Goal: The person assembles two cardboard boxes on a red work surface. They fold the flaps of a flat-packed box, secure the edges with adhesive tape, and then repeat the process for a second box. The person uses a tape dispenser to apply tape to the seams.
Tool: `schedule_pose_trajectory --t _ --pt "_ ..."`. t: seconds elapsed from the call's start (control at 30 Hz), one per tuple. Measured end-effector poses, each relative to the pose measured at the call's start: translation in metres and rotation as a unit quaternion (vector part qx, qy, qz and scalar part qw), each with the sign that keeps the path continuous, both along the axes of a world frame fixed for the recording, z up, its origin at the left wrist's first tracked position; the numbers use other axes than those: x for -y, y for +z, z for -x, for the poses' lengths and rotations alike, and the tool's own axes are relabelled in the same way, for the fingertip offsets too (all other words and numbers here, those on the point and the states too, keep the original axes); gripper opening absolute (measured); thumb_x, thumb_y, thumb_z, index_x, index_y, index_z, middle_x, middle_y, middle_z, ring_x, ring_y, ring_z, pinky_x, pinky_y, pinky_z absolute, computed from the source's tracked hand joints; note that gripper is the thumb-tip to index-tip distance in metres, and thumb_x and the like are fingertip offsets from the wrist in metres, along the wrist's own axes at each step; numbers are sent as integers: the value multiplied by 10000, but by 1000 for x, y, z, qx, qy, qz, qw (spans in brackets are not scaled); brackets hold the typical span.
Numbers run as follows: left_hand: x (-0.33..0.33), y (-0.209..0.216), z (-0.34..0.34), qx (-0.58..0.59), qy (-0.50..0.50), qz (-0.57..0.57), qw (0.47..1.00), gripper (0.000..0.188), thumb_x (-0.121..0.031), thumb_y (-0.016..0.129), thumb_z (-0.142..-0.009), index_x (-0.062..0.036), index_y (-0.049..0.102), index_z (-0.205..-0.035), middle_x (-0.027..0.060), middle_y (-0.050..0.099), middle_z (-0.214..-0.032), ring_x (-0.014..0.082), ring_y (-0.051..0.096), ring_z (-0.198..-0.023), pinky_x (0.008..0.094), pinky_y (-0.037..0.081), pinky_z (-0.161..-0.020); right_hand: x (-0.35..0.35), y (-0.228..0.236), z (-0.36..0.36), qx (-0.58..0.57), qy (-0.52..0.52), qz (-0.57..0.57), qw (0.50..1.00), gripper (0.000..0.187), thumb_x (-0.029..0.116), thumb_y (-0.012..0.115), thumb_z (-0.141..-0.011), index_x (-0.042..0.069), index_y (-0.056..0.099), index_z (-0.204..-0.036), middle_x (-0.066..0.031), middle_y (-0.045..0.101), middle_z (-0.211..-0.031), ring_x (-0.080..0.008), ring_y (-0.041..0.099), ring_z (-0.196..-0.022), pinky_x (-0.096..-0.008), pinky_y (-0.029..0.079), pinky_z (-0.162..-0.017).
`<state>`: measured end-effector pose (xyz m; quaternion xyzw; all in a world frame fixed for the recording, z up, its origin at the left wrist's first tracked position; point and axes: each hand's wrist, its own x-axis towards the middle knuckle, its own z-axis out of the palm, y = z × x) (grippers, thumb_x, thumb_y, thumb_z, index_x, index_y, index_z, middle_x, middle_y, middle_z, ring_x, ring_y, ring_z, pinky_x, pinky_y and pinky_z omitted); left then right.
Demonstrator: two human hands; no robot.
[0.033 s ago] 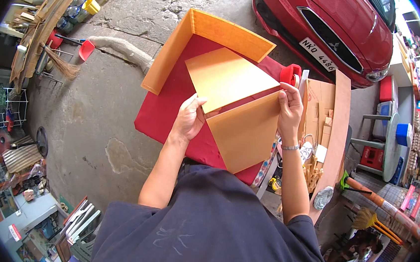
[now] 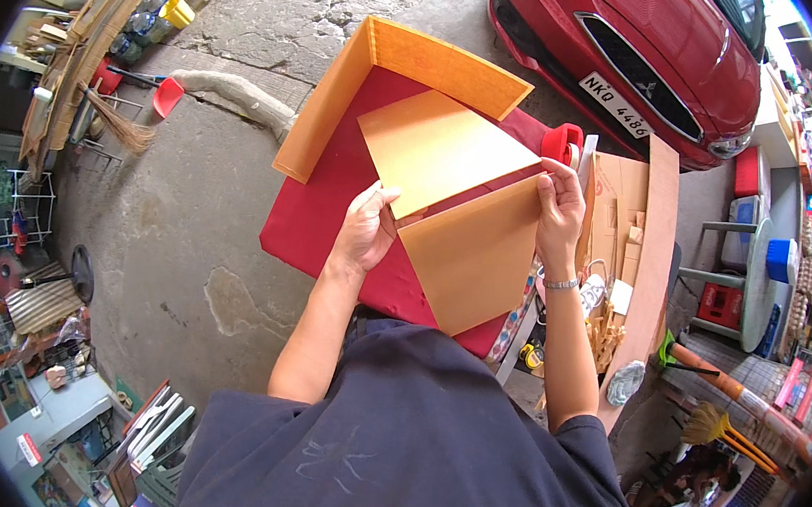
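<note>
Head view. The left hand [image 2: 366, 231], thumb closed against curled fingers, grips the near-left corner of a bright yellow board [image 2: 449, 151]. The right hand [image 2: 561, 209], thumb and fingers pinched, holds the far-right corner of a tan board [image 2: 474, 250], nearer the person. Both boards are over a red-covered table [image 2: 302, 230]. An angled orange panel [image 2: 447, 66] stands on its far side; a red tape dispenser [image 2: 561, 143] sits far right.
</note>
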<state>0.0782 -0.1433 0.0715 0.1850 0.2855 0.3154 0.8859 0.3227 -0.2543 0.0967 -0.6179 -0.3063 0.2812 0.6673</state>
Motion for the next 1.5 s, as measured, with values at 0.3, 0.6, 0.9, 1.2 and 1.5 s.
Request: schedule_pose_trajectory --t 0.3,0.6,0.9,1.2,1.5 --pt "-3 -6 1 4 33 31 999 267 -113 489 -988 50 566 -1186 121 668 -1166 197 654 -1060 331 530 -936 -13 -15 -8 -18 1 -12 1000 143 79 601 -979 20 582 -1108 7 624 -922 -48 555 -856 -185 428 -799" --pt "-3 16 1 -22 -6 84 996 257 -105 521 -980 34 572 -1191 110 666 -1170 173 633 -1094 324 492 -973 -10 -17 -10 10 -18 23 1000 186 91 616 -975 24 598 -1147 38 581 -870 -24 504 -803 -171 394 -738" --pt "4 34 -3 -65 8 46 997 323 -145 559 -971 28 545 -1243 95 638 -1200 153 612 -1091 312 460 -981 -21 -14 -6 -5 -28 5 1000 170 99 623 -972 34 634 -1129 46 598 -862 -13 505 -793 -169 387 -720" --pt "20 40 -16 -123 147 1 981 252 -165 534 -1004 -6 589 -1190 85 652 -1170 148 614 -1095 302 479 -970 -29 -12 -10 3 -19 -7 1000 168 126 622 -978 30 650 -1112 44 620 -878 -16 518 -813 -172 394 -740" --pt "21 42 -15 -114 104 32 988 200 -168 532 -1018 -10 613 -1109 54 674 -1050 106 622 -999 277 490 -919 -23 -14 -17 17 -17 10 1000 193 147 619 -983 29 655 -1131 20 660 -913 -17 552 -829 -174 412 -750"
